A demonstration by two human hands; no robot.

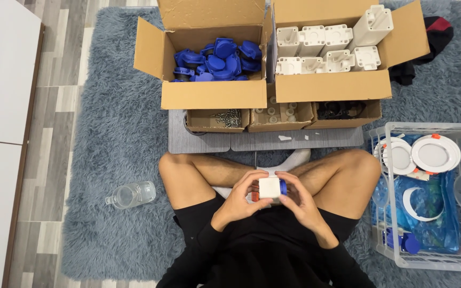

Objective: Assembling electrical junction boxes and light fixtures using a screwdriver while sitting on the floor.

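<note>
I sit cross-legged on a grey shaggy rug (108, 138). Both my hands meet over my lap around a small white square plastic housing (269, 187) with a blue part showing at its right side. My left hand (239, 198) grips it from the left and below. My right hand (298, 198) grips it from the right. A bit of orange-red shows under my left fingers; what it belongs to is hidden.
Ahead stand a cardboard box of blue plastic caps (217, 61), a box of white housings (326, 50), and three small boxes (278, 113) with screws and small parts. A white wire basket (428, 256) with round white lamps is at right. A clear jug (132, 194) lies at left.
</note>
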